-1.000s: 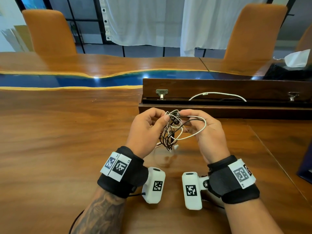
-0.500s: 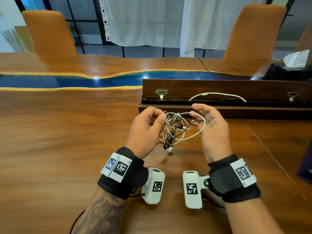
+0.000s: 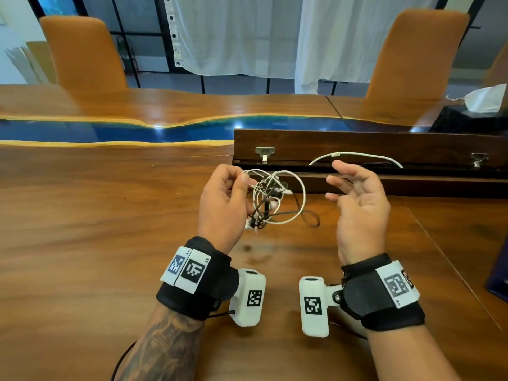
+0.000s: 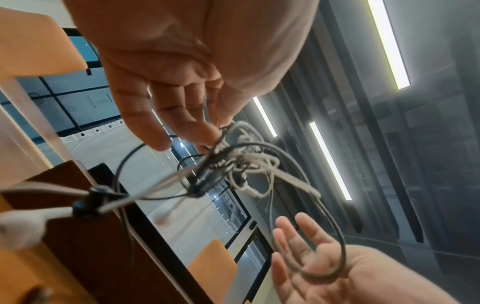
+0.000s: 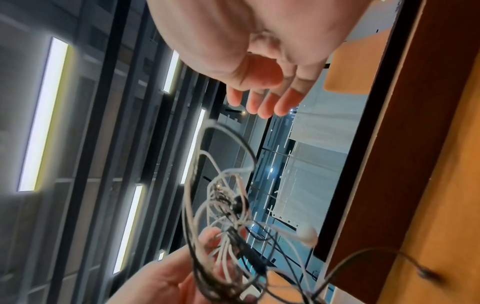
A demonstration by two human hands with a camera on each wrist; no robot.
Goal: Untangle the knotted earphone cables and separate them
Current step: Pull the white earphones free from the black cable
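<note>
White and black earphone cables (image 3: 270,200) hang pinched in the left hand (image 3: 224,200); right hand (image 3: 360,204) spread, holding nothing.

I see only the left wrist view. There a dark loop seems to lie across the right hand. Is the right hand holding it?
Observer: No. In the head view the right hand is open and stands apart from the tangled earphone cables; only the left hand pinches them.
Operator: Is there any other cable that my view does not show?
Observer: Yes. A separate white cable lies in the open wooden box behind the hands, apart from the tangle.
</note>
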